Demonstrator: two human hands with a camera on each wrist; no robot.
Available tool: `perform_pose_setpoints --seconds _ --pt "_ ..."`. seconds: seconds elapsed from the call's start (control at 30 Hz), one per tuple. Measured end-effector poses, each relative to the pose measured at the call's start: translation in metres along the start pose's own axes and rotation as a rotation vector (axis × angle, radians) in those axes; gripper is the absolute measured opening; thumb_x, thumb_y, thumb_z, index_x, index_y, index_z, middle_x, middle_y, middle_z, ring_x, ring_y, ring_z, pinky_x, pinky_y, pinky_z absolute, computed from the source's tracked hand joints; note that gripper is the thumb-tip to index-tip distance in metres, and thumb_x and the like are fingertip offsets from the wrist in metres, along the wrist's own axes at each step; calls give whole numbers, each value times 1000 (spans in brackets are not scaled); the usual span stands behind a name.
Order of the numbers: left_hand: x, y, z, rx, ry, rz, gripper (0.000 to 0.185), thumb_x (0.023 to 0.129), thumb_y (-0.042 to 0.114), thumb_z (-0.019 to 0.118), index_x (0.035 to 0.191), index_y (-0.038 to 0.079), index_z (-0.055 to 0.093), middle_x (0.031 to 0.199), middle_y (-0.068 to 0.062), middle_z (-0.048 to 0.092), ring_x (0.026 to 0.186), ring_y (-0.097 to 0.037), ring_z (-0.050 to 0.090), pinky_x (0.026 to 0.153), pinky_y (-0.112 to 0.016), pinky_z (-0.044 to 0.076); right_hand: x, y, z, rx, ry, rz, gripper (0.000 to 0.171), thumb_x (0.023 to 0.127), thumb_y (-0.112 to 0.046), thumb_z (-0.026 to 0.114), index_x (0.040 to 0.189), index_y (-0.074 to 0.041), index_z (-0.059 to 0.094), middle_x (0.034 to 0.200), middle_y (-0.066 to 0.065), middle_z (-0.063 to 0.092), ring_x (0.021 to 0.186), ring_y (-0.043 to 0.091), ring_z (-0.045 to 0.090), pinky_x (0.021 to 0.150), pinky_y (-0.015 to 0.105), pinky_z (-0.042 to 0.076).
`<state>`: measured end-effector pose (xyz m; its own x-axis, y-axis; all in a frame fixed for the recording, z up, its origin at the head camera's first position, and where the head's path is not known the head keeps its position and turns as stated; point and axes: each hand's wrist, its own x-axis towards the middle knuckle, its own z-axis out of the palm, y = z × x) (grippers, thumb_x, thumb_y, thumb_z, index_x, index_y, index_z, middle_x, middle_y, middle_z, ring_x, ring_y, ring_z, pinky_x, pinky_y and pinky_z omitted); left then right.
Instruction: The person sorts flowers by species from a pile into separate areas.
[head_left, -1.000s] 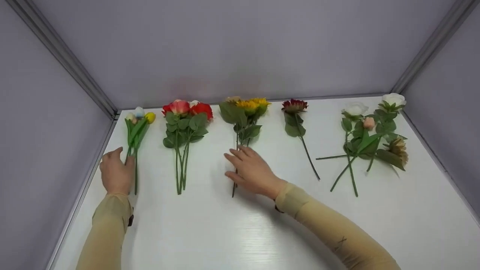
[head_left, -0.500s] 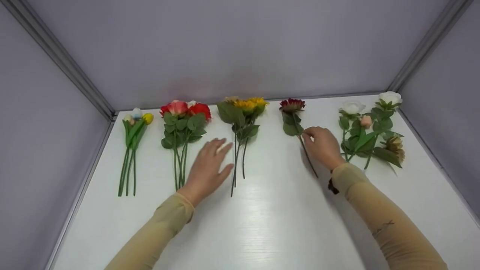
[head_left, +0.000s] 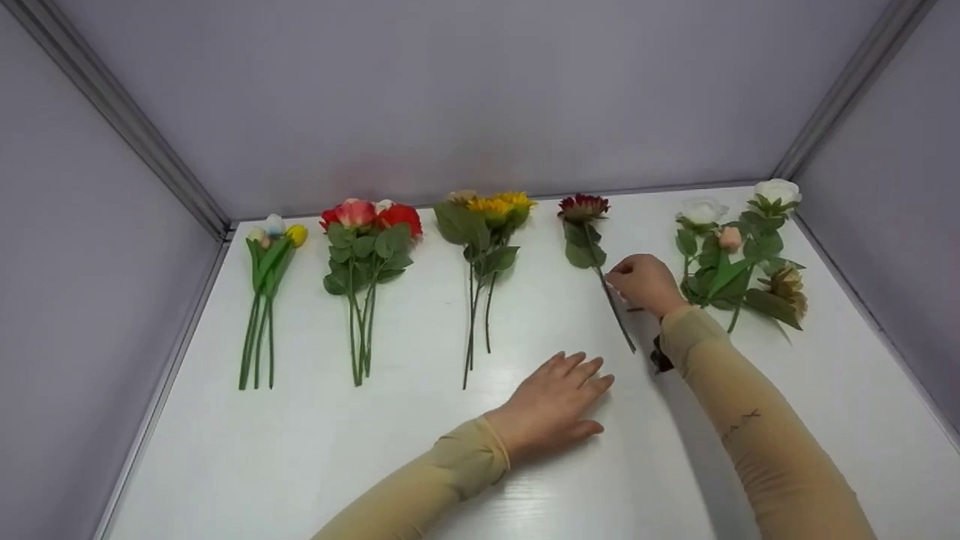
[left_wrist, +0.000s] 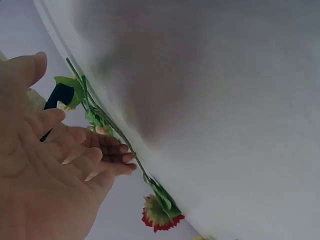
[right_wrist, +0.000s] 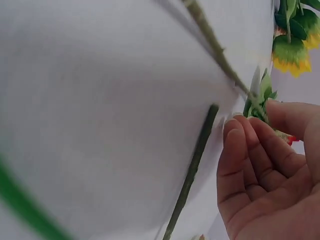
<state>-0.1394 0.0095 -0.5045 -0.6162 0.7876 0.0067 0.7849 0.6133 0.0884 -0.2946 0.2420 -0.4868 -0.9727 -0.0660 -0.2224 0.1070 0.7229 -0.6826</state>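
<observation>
My right hand [head_left: 645,283] has its fingertips at the stem of a dark red flower [head_left: 583,208], just below its leaves. In the right wrist view the flower's stem [right_wrist: 220,55] runs between the thumb and curled fingers [right_wrist: 250,155], which pinch it. The flower lies with its head toward the back wall. My left hand [head_left: 559,401] is over the white table, fingers straight and slightly spread, holding nothing, in front of the dark red flower. The left wrist view shows its palm side [left_wrist: 50,170], with the red flower [left_wrist: 162,212] beyond.
Tulips [head_left: 270,262], red and pink roses [head_left: 367,247] and yellow sunflowers [head_left: 491,232] lie in separate bunches to the left. White roses [head_left: 776,193], a peach tulip [head_left: 729,238] and a brownish flower [head_left: 787,289] overlap at right. Grey walls [head_left: 480,90] enclose the table [head_left: 300,465].
My left hand has moved from the tulips past the sunflowers to the right. My right hand has moved from the sunflower stems to the dark red flower's stem and stayed there.
</observation>
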Motion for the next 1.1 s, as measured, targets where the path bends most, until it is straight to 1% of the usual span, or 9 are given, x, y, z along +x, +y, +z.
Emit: perform_pose_setpoints --seconds 0.17,0.43,0.53,0.67,0.77,0.87,0.97,1.03,1.1 --pt "9 9 9 -29 -9 -4 66 102 57 52 157 21 42 161 -3 39 147 -25 36 122 -40 25 8 -6 7 -48 15 32 27 99 -24 65 108 2 66 84 13 67 71 21 61 64 36 52" --pt "11 6 4 -59 38 -5 61 103 56 53 153 21 49 157 -4 45 144 -24 41 119 -41 31 15 -7 13 -111 66 43 21 91 -17 69 95 3 66 85 12 66 74 25 60 68 40 51" --pt "11 4 2 -81 48 -2 61 103 55 53 153 20 49 156 -5 45 144 -24 41 119 -41 32 17 -8 15 -136 72 43 17 89 -15 69 82 0 65 77 9 63 69 24 57 65 39 50" --pt "10 1 0 -124 54 -7 60 104 53 53 153 20 48 156 -4 45 144 -23 41 120 -39 31 18 -10 14 -137 49 45 27 84 -11 64 61 -11 52 59 3 56 55 20 52 54 35 45" --pt "8 -2 -2 -170 67 -22 58 104 50 54 153 19 49 156 -5 46 143 -23 42 120 -36 30 17 -10 13 -107 12 49 31 81 -10 61 55 -15 45 53 1 52 49 17 48 49 33 42" --pt "5 -6 -7 -248 87 -56 55 105 46 55 152 17 51 155 -5 48 143 -22 43 119 -34 31 13 -9 10 -36 -7 75 25 83 -10 61 60 -12 52 55 2 55 51 17 52 49 32 46" --pt "1 -11 -11 -378 116 -127 50 106 41 55 149 16 54 153 -4 50 141 -20 45 117 -33 35 5 -9 7 62 -9 102 15 90 -14 64 79 -4 63 68 5 63 61 18 59 57 33 54" --pt "-2 -16 -13 -512 139 -202 46 106 37 56 147 15 57 150 -2 53 140 -18 47 115 -32 38 0 -12 5 129 -5 100 20 94 -20 66 95 0 66 81 9 67 72 20 65 66 37 58" --pt "-6 -21 -15 -679 165 -292 44 106 34 57 145 14 59 147 -1 56 135 -17 52 110 -32 43 -6 -16 6 190 -1 74 28 98 -26 67 106 2 66 93 13 69 81 23 69 76 43 60"
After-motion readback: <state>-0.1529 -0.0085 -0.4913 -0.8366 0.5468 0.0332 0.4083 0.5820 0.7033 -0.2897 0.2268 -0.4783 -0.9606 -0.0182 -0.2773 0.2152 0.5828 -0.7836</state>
